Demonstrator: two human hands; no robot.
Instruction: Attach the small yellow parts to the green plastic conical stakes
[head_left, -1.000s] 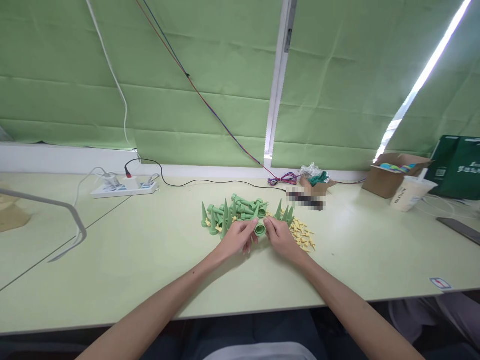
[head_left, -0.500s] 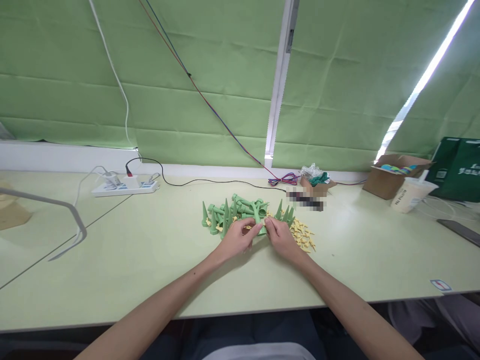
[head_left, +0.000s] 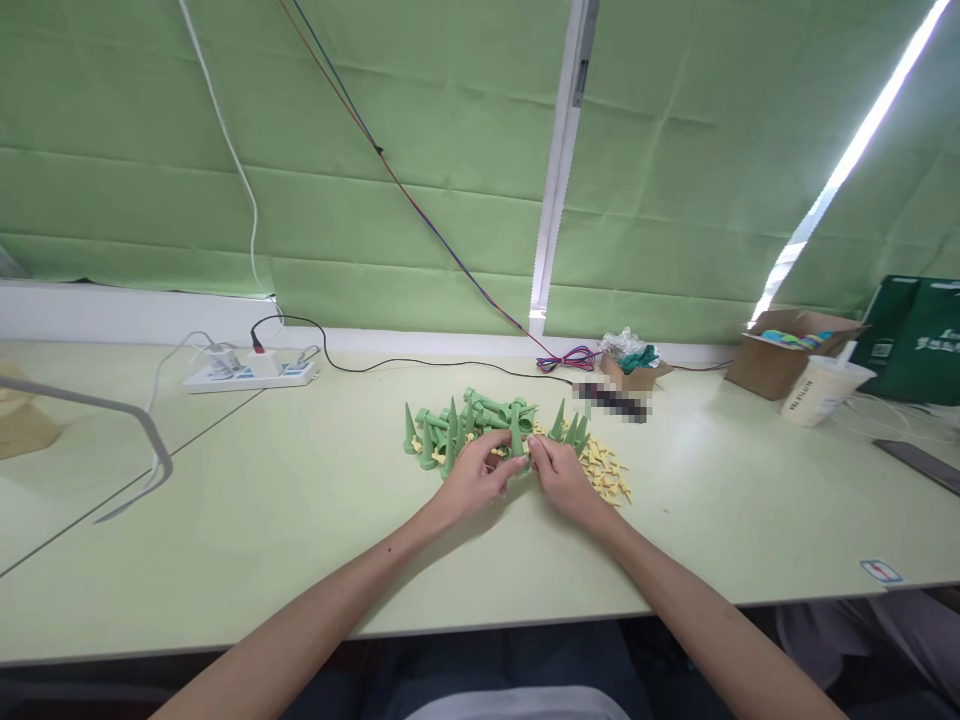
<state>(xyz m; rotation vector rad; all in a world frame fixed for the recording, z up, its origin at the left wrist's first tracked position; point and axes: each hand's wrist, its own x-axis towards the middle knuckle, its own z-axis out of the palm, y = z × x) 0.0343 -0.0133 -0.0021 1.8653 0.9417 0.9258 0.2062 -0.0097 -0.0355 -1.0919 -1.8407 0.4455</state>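
My left hand [head_left: 474, 472] is closed around the base of a green plastic plant-watering spike [head_left: 517, 432], which stands point up between my hands. My right hand [head_left: 559, 470] is pinched just right of the spike's lower part. Whatever its fingertips hold is too small to name. Behind my hands lies a heap of similar green spikes and tubes [head_left: 487, 408]. Several green cones [head_left: 451, 435] stand upright left of the heap, and more green cones [head_left: 573, 428] stand at its right. Small yellow pointed pieces [head_left: 611, 470] are scattered beside my right hand.
A power strip [head_left: 251, 375] lies at the back left, with a black cable running to a pixelated dark object [head_left: 611, 400]. On the right are a cardboard box [head_left: 772, 365], a drink cup [head_left: 823, 390] and a dark phone-like slab [head_left: 919, 463]. A grey bent bar [head_left: 154, 435] crosses the left side.
The green spike between my hands has tilted and now shows its point upward, where a forked green shape showed before. Both hands have stayed in almost the same place.
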